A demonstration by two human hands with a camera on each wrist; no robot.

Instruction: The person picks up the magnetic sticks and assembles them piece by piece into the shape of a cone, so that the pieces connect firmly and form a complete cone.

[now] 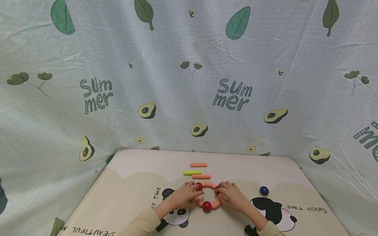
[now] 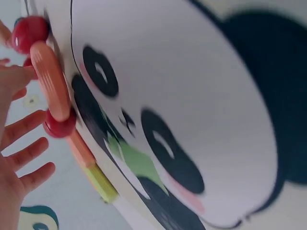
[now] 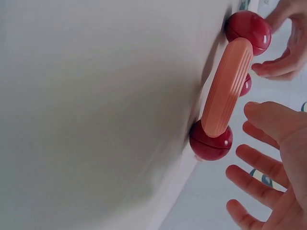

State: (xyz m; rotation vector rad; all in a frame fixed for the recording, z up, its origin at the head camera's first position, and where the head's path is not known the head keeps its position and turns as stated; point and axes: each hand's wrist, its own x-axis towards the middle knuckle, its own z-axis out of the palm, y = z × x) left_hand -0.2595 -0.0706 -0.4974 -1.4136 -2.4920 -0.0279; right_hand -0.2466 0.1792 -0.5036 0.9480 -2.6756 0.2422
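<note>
A ring of curved orange rods [image 1: 208,185] joined by red balls [image 1: 207,206] lies flat on the mat, between both hands. At its left side is my left hand [image 1: 184,193], fingers spread around the far-left red ball [image 2: 60,123]; in the left wrist view the thumb overlaps the curved orange rod [image 2: 52,81]. My right hand [image 1: 234,195] is at the other side, partly covering the far-right ball in the head view. Its fingers are loosely spread beside the red ball [image 3: 211,141] and ridged orange rod [image 3: 228,88], with a gap showing in the right wrist view.
Beyond the ring lie two straight orange rods [image 1: 199,165] [image 1: 201,176] and a yellow-green rod [image 1: 192,172]. A dark blue ball [image 1: 264,190] sits to the right. The printed mat [image 1: 127,183] ends at a hanging patterned curtain [image 1: 177,98].
</note>
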